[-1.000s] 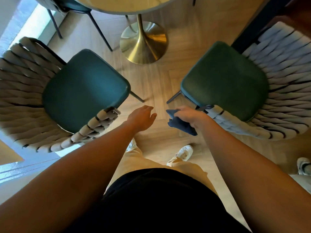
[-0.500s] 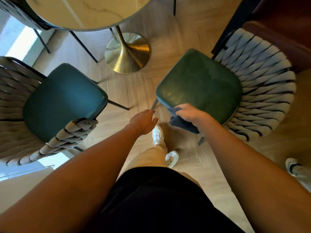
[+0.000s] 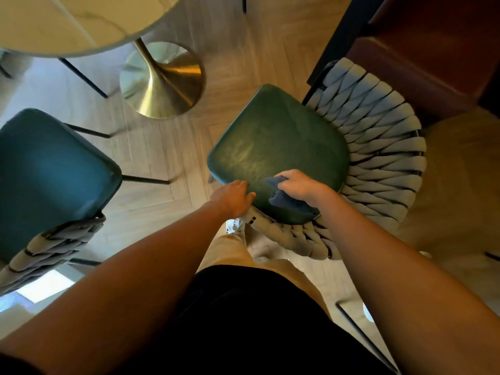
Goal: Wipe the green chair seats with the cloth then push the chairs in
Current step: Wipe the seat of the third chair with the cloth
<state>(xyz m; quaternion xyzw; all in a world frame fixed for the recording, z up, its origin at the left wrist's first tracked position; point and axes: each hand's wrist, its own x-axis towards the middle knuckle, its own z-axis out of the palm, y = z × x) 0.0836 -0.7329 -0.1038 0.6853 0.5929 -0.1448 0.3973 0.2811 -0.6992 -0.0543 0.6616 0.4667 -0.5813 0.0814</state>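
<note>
Two green chair seats were seen: one [image 3: 278, 147] at centre right, the other [image 3: 51, 177] at the left edge. A dark cloth [image 3: 284, 197] was bunched in the right hand [image 3: 300, 185], fingers curled round it, on the near seat. The left hand [image 3: 234, 198] was laid at the seat's lower-left edge, fingers together. The cloth was judged soft and light; the chair is best gripped by its woven back [image 3: 378, 147].

Both arms outstretched, left hand [image 3: 233, 198] loosely curled, right hand [image 3: 299, 185] clenched.
</note>
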